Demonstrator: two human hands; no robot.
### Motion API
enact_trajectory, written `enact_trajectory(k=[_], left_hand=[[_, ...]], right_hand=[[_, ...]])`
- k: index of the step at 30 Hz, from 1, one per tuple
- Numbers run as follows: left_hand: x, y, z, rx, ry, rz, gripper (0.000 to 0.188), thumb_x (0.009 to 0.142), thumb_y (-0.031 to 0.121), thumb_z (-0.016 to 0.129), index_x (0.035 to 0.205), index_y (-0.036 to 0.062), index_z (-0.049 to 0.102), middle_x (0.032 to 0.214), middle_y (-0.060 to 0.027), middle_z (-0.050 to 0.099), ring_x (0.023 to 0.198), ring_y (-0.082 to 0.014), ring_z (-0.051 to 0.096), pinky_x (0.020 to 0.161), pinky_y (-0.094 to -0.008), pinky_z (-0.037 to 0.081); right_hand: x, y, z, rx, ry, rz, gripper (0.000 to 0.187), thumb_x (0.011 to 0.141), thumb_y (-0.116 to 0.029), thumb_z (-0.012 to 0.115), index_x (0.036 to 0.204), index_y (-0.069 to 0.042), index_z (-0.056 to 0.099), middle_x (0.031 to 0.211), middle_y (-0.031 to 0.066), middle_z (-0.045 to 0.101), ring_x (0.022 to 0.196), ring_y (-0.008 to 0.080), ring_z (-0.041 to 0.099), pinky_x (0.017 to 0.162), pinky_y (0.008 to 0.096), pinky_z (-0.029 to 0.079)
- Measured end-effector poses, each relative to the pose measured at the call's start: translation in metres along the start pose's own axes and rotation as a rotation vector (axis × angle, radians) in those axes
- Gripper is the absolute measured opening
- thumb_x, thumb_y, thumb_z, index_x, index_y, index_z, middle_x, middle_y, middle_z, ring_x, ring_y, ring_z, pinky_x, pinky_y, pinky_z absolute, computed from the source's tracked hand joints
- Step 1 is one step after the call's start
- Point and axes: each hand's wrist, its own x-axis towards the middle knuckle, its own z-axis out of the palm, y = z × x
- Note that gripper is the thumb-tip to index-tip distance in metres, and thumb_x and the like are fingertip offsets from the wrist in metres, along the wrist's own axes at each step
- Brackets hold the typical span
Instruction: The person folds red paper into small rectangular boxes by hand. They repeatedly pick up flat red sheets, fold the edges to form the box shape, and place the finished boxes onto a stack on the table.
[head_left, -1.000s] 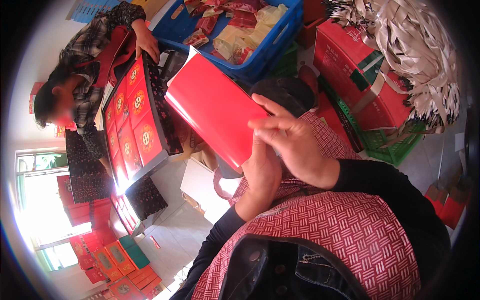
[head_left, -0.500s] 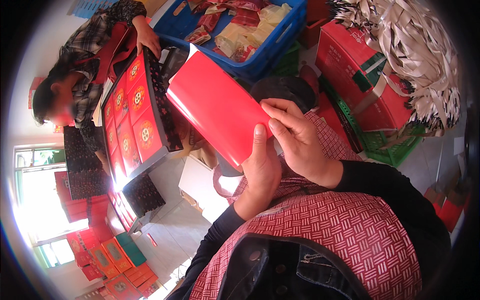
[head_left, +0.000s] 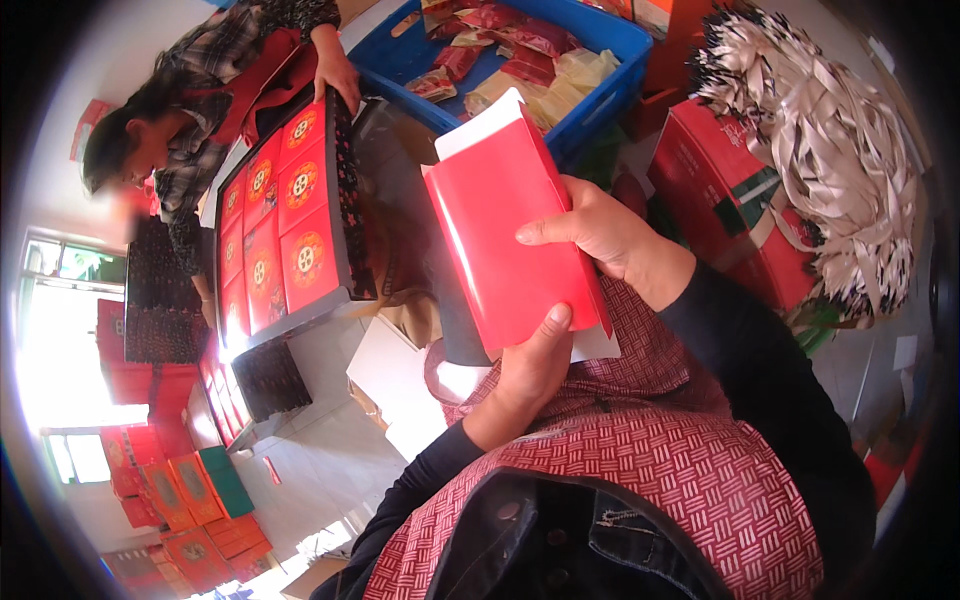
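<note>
A glossy red folding carton (head_left: pixel 505 240) with white inner flaps is held up in front of me, tilted. White flaps show at its far end and at its near right corner. My left hand (head_left: pixel 535 365) grips the near end, thumb on the red face and fingers hidden beneath. My right hand (head_left: pixel 610 235) holds the right side, its thumb laid across the face and the other fingers behind the carton. Whether anything is inside the carton cannot be seen.
At left a co-worker's hand (head_left: pixel 335 70) rests on a large tray (head_left: pixel 340 305) of red square boxes (head_left: pixel 305 185). Beyond is a blue crate (head_left: pixel 400 95) with packets. At right, beige ribbons (head_left: pixel 830 150) hang over a red carton (head_left: pixel 700 190). Orange boxes (head_left: pixel 195 490) are stacked lower left.
The carton has moved right and turned more upright, with white flaps now showing. My right hand has shifted from the near corner up along its right side, thumb across the face.
</note>
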Motion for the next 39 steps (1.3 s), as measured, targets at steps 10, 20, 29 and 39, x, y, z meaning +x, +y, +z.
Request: enact_trajectory(k=[10, 20, 29, 39], left_hand=[[-0.041, 0.019, -0.023, 0.154, -0.142, -0.466, 0.049, 0.095, 0.023, 0.060, 0.135, 0.0022, 0.042, 0.134, -0.0096, 0.049, 0.123, -0.0220, 0.047, 0.107, -0.0394, 0.036], [0.027, 0.086, -0.028, 0.706, 0.123, 0.360, 0.084, 0.089, -0.003, 0.057, 0.152, 0.0076, 0.003, 0.145, -0.0174, 0.037, 0.128, -0.0235, 0.044, 0.103, -0.0326, 0.039], [0.036, 0.080, -0.038, 0.724, 0.071, 0.219, 0.082, 0.090, -0.003, 0.056, 0.152, 0.0055, 0.003, 0.147, -0.0178, 0.036, 0.133, -0.0231, 0.038, 0.108, -0.0344, 0.033], [0.090, 0.114, -0.053, 0.611, 0.042, 0.048, 0.040, 0.096, 0.014, 0.057, 0.133, 0.0022, 0.046, 0.119, -0.0072, 0.058, 0.110, -0.0136, 0.055, 0.095, -0.0280, 0.045]], right_hand=[[0.002, 0.018, -0.005, -0.162, 0.164, 0.028, 0.053, 0.072, -0.002, 0.070, 0.122, 0.001, 0.052, 0.111, 0.0129, 0.063, 0.097, 0.0210, 0.064, 0.088, 0.0331, 0.052], [-0.026, 0.031, 0.013, -0.120, 0.028, -0.153, 0.061, 0.077, -0.001, 0.069, 0.133, 0.001, 0.044, 0.119, 0.0088, 0.059, 0.110, 0.0179, 0.056, 0.096, 0.0305, 0.045], [-0.010, -0.001, -0.001, -0.264, 0.121, -0.347, 0.069, 0.085, -0.004, 0.064, 0.144, 0.000, 0.030, 0.127, 0.0111, 0.050, 0.112, 0.0150, 0.055, 0.091, 0.0289, 0.047], [0.023, -0.017, -0.039, -0.352, 0.079, -0.142, 0.037, 0.095, -0.015, 0.057, 0.127, 0.003, 0.053, 0.117, 0.0090, 0.059, 0.105, 0.0132, 0.057, 0.093, 0.0263, 0.044]])
